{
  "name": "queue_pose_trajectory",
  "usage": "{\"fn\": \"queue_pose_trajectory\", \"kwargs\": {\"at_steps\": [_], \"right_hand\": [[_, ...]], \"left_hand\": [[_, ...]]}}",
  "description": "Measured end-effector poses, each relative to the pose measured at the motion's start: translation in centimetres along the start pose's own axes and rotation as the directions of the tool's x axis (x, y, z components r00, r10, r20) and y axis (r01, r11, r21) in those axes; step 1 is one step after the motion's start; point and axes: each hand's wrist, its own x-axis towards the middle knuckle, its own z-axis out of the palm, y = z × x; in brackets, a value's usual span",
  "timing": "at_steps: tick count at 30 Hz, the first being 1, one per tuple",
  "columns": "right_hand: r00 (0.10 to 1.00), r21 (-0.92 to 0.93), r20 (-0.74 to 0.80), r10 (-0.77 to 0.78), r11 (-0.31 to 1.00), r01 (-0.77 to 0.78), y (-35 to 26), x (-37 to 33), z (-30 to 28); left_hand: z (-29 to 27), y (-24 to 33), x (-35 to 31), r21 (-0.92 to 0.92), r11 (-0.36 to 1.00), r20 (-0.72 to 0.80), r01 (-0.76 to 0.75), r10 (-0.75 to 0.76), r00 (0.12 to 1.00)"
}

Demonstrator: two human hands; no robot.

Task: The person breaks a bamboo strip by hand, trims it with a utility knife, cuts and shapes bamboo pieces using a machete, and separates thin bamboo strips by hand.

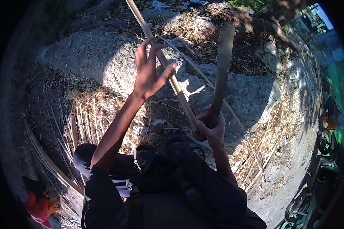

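The left hand is raised with fingers spread, its palm and thumb resting against a long bamboo stick rather than clamped on it. The stick's long axis runs from far ahead of that hand, slanting down and rightward to the right hand, which is closed around the handle of a machete-like blade pointing upward. No containers show; loose bamboo strips lie below the left forearm.

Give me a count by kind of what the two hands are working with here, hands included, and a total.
Hands: 2, the left hand open against the pole, the right hand gripping the blade's handle
Long bamboo pole: 1
Long flat blade: 1
Total: 4
Split strips and dry shavings on the ground are too many to count.
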Motion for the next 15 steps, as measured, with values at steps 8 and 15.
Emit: {"fn": "queue_pose_trajectory", "kwargs": {"at_steps": [8, 15], "right_hand": [[0.994, 0.004, -0.094, -0.055, 0.998, 0.056, 1.4, 0.0, -0.4], [0.980, -0.141, -0.183, -0.079, 0.989, 0.053, 5.6, -0.3, -0.4]], "left_hand": [[6.4, -1.5, 0.4, -0.753, -0.349, 0.653, 0.557, -0.295, 0.697], [10.3, -3.1, 4.5, -0.835, -0.384, 0.548, 0.395, -0.505, 0.667]]}}
